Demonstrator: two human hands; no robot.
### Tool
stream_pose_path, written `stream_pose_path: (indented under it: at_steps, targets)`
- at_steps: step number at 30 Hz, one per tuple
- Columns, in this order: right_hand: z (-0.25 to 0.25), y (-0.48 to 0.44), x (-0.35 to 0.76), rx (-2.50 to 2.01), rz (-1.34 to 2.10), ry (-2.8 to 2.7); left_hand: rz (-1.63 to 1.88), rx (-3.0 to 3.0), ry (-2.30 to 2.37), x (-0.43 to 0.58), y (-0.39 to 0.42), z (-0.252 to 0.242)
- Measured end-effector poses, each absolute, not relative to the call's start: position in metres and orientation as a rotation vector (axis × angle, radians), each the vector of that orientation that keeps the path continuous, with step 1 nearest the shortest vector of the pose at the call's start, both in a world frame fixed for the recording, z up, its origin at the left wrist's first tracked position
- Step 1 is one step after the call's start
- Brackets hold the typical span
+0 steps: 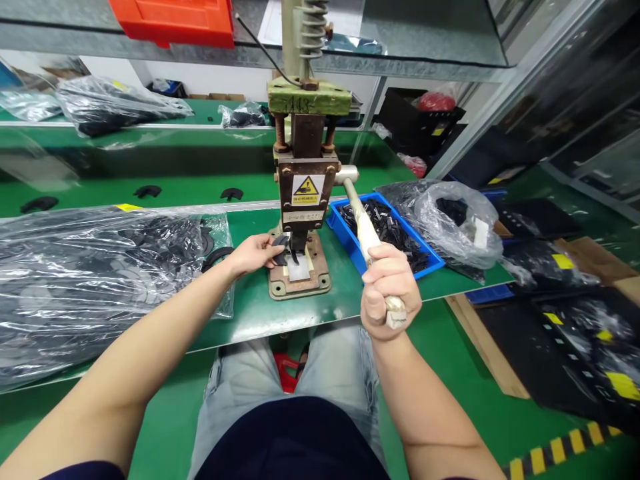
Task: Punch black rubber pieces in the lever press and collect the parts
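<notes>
In front of me stands a hand-operated press (306,167) with a warning sign on its front. My right hand (390,290) is wrapped round the press lever (364,223), which slants down toward me. At the left side of the press base (316,283), my left hand (256,255) pinches a small black curved plastic part (280,252). That part reaches in close to the lower tool of the press; whether the tool touches it I cannot tell. A pale metal plate (299,268) lies on the base below it.
A blue tray (434,265) of small black pieces stands right of the press. Left lies a big clear bag (100,280) of black parts. Several loose black parts (231,194) lie behind. An orange bin (173,20) sits on the shelf above; a plastic-wrapped coil (457,223) lies right.
</notes>
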State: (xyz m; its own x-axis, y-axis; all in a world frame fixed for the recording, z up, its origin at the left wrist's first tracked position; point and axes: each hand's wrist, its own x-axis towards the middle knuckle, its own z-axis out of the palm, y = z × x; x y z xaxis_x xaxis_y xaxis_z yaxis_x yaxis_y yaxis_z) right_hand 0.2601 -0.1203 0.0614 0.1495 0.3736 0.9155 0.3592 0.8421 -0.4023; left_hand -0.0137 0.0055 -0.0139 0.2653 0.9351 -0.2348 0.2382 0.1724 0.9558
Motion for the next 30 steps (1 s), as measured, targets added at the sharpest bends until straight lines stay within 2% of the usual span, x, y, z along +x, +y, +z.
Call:
stream_pose_path:
  at_steps: [7, 17, 30]
  targets:
    - [0.060, -0.119, 0.262, -0.603, 0.013, -1.465, 0.736, 1.260, 1.125, -0.020, 0.006, -0.018]
    - [0.062, -0.121, 0.260, -0.640, 0.023, -1.452, 0.711, 1.267, 1.211, -0.012, 0.004, -0.012]
    - [0.061, -0.119, 0.257, -0.608, 0.031, -1.425, 0.479, 1.108, 1.252, -0.006, 0.010, 0.009]
